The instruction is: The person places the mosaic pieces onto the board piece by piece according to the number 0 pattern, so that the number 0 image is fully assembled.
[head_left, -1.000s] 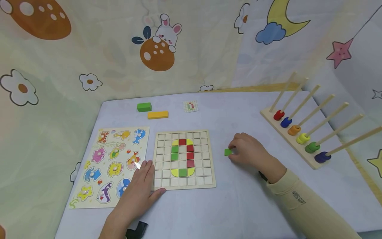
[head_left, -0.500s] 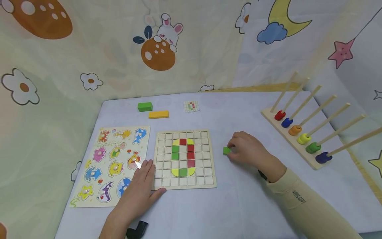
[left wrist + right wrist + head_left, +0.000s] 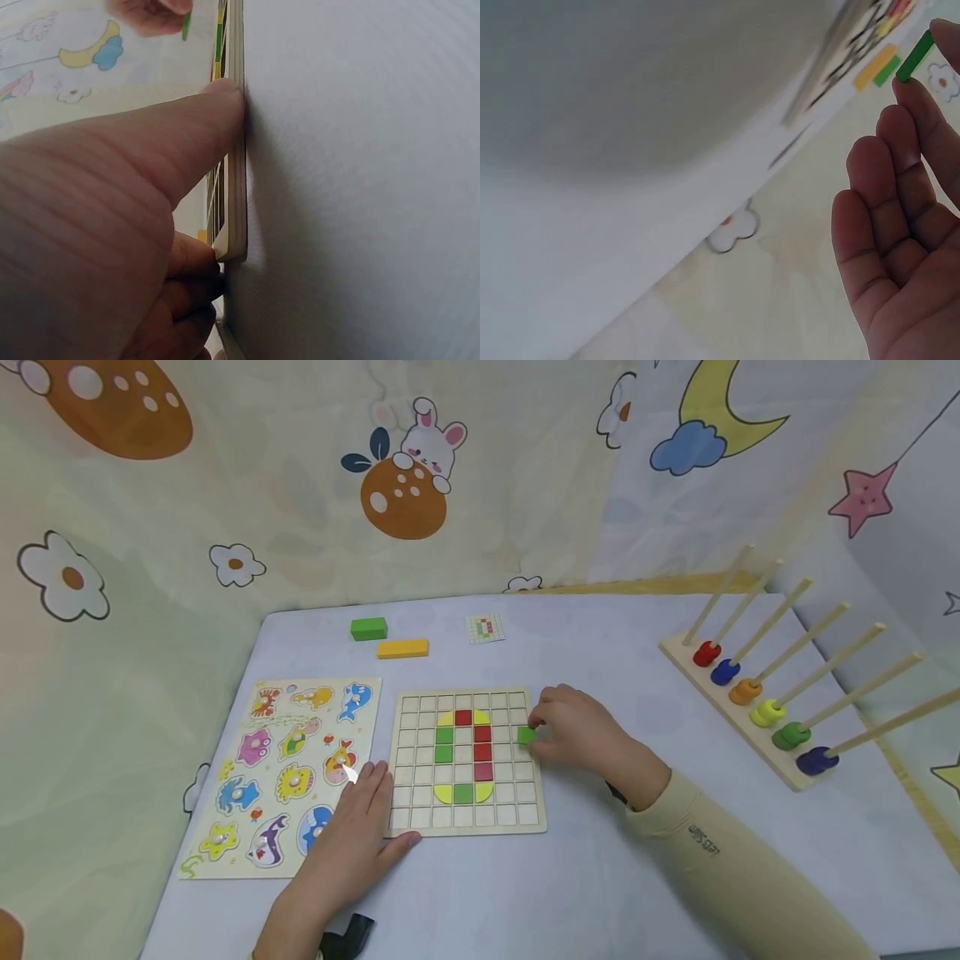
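Observation:
A wooden grid board [image 3: 465, 764] lies mid-table with red, green and yellow tiles forming an oval outline. My right hand [image 3: 577, 735] pinches a small green tile [image 3: 527, 736] over the board's right edge; the same green tile [image 3: 915, 56] shows between fingertips in the right wrist view. My left hand [image 3: 352, 839] rests flat at the board's lower left corner, thumb along its front edge. In the left wrist view the thumb [image 3: 180, 142] presses against the board's rim [image 3: 236, 150].
An animal peg puzzle [image 3: 281, 772] lies left of the board. A green block [image 3: 368, 628], a yellow block [image 3: 402, 648] and a small pattern card [image 3: 484, 628] sit farther back. A wooden rod rack with coloured rings [image 3: 772, 710] stands at the right. Patterned curtains surround the table.
My right hand has carried the green tile leftward from the bare table to the board's right edge. The left hand has stayed put.

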Action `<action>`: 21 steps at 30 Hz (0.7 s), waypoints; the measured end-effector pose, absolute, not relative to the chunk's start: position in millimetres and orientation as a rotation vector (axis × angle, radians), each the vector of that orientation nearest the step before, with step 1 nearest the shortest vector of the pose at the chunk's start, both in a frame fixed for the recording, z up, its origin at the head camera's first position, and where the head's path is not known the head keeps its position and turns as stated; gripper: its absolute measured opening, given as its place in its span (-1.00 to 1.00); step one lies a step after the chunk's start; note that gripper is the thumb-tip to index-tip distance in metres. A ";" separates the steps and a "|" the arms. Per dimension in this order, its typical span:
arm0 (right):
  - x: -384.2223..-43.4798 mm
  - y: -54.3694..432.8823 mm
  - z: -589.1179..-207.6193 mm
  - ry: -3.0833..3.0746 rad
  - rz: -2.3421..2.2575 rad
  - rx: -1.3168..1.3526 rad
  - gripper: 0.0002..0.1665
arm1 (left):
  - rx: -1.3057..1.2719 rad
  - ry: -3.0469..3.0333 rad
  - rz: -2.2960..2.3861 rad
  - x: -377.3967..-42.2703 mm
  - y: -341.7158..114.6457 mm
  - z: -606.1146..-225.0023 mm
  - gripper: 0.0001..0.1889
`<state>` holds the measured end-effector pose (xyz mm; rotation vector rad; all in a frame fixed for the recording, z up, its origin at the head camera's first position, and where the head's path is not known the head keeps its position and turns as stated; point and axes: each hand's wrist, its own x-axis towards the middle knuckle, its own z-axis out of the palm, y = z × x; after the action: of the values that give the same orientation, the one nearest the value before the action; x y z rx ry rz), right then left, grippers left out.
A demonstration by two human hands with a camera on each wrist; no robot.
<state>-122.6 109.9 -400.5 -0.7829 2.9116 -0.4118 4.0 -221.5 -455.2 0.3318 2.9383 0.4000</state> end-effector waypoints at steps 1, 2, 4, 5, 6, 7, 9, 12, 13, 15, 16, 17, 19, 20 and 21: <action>-122.3 103.3 -399.2 2.912 -0.414 -0.802 -0.76 | 0.331 2.938 0.401 4.0 -221.5 -455.1 0.06; -122.1 96.6 -398.4 2.912 -0.417 -0.826 -0.77 | 0.331 2.939 0.400 4.0 -221.5 -455.1 0.06; -121.5 82.9 -397.4 2.906 -0.432 -0.878 -0.80 | 0.331 2.940 0.399 3.8 -221.5 -455.0 0.07; -120.9 76.2 -397.2 2.901 -0.441 -0.913 -0.82 | 0.331 2.939 0.398 3.7 -221.5 -455.0 0.07; -120.3 69.5 -397.0 2.894 -0.447 -0.948 -0.83 | 0.331 2.939 0.396 3.6 -221.4 -455.0 0.07; -119.6 63.1 -397.5 2.887 -0.438 -0.981 -0.84 | 0.331 2.939 0.393 3.5 -221.5 -455.1 0.07; -117.6 50.6 -397.4 2.859 -0.432 -1.020 -0.83 | 0.334 2.937 0.387 3.2 -221.5 -455.4 0.07; -114.3 34.8 -397.0 2.823 -0.390 -1.056 -0.80 | 0.338 2.932 0.383 3.3 -221.7 -455.6 0.06; -113.3 30.3 -396.6 2.813 -0.375 -1.067 -0.79 | 0.340 2.931 0.382 3.3 -221.8 -455.7 0.06; -111.6 22.6 -396.2 2.800 -0.356 -1.100 -0.79 | 0.339 2.929 0.385 3.6 -222.1 -455.7 0.06; -111.0 19.4 -396.2 2.796 -0.349 -1.118 -0.80 | 0.338 2.927 0.386 3.8 -222.3 -455.7 0.06; -110.5 16.6 -396.2 2.791 -0.343 -1.136 -0.80 | 0.338 2.927 0.388 3.9 -222.5 -455.7 0.06; -109.9 11.8 -396.4 2.781 -0.336 -1.160 -0.81 | 0.337 2.929 0.393 4.0 -222.8 -455.7 0.06; -109.8 9.8 -397.0 2.777 -0.332 -1.165 -0.81 | 0.336 2.929 0.396 4.1 -222.9 -455.6 0.06; -109.7 7.9 -397.7 2.773 -0.328 -1.165 -0.81 | 0.337 2.930 0.398 4.1 -223.1 -455.5 0.06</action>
<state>-109.7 7.9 -397.7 -1.1653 2.7728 -0.3279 4.1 -223.1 -455.5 0.3369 2.9302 0.3976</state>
